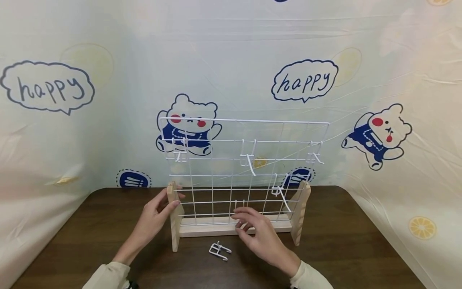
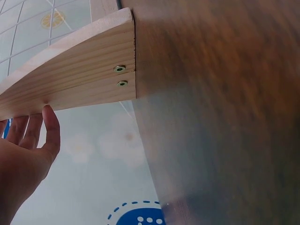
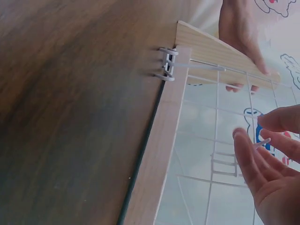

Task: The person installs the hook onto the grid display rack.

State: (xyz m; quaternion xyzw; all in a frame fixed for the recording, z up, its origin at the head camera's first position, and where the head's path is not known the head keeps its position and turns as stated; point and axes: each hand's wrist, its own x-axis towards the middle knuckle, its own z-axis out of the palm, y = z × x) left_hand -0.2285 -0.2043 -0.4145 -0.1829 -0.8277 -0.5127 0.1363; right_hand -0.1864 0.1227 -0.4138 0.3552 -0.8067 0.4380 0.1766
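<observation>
A white wire grid rack stands on a wooden base between two wooden side panels. My left hand grips the left side panel, thumb in front and fingers reaching behind its edge. Low on the grid's middle hangs a white hook. Around its prong are the bent fingers of my right hand. A gap shows between thumb and fingers, with the prong's tip in it. Another white hook lies loose on the table before the base.
More white hooks hang on the grid: a left one, a middle one, an upper right one and a lower right one. The brown table extends to both sides. A printed curtain rises behind it.
</observation>
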